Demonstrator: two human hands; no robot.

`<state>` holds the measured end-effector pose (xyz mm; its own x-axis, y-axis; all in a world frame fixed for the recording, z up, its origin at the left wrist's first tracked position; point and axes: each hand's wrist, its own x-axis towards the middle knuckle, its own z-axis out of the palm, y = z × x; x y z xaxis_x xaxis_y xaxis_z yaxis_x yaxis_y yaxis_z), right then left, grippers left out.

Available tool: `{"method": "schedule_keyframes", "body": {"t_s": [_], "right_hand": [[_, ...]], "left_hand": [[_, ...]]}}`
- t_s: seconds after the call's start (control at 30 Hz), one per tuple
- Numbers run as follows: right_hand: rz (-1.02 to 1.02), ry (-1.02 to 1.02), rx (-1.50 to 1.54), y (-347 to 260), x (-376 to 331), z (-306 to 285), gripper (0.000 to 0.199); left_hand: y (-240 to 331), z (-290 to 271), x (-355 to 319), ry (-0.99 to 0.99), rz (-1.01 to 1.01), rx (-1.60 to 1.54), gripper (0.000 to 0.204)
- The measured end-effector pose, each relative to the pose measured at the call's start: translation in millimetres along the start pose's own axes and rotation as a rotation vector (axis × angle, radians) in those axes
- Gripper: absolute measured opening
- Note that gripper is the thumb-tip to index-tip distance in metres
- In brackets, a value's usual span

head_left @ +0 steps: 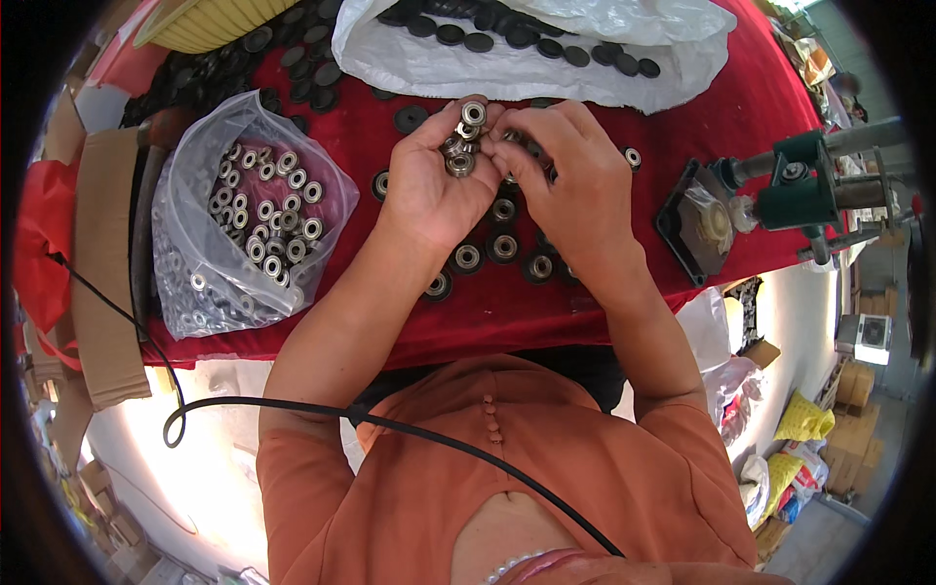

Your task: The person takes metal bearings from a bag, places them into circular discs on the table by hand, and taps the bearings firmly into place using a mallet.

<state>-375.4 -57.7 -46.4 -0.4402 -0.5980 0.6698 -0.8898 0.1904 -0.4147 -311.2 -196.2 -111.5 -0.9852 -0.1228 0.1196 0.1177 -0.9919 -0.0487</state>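
My left hand (429, 195) is turned palm up, its fingers curled around a small pile of silver ball bearings (460, 163). Close against its fingertips, my right hand (577, 171) has thumb and forefinger drawn together; what they pinch is hidden. Below both hands, several black round caps (503, 248) lie on the red cloth (380, 322), with bearings seated in their centres. To the left, a clear plastic bag (175, 249) gapes open, with many loose bearings (291, 203) inside.
A white sack (624, 88) with black discs (575, 57) lies at the far side. More discs (317, 68) are heaped at the back left beside a yellow basket (210, 24). On the right stands a green metal press (804, 185). A black cable (439, 436) crosses in front of me.
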Motion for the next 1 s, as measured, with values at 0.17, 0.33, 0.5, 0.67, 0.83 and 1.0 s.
{"method": "schedule_keyframes", "body": {"t_s": [0.17,0.33,0.5,0.67,0.83,1.0], "right_hand": [[-0.106,-0.013,-0.143,4,-3,-5,0.020],[-0.186,-0.029,-0.204,9,-5,-12,0.012],[-0.147,-0.179,-0.223,10,-12,-23,0.011],[-0.060,-0.206,-0.067,26,-7,-40,0.018],[0.272,-0.073,-0.101,78,0,-68,0.020],[0.394,-0.325,-0.140,94,-13,-60,0.022]], "left_hand": [[-12,27,1,0.287,0.155,0.183,0.021],[-15,32,0,0.353,0.177,0.218,0.022],[-26,32,-2,0.420,0.158,0.282,0.026],[-24,32,-4,0.315,0.048,0.219,0.029],[-22,40,-4,0.274,0.013,0.281,0.033],[-22,45,-6,0.390,0.066,0.418,0.035]]}}
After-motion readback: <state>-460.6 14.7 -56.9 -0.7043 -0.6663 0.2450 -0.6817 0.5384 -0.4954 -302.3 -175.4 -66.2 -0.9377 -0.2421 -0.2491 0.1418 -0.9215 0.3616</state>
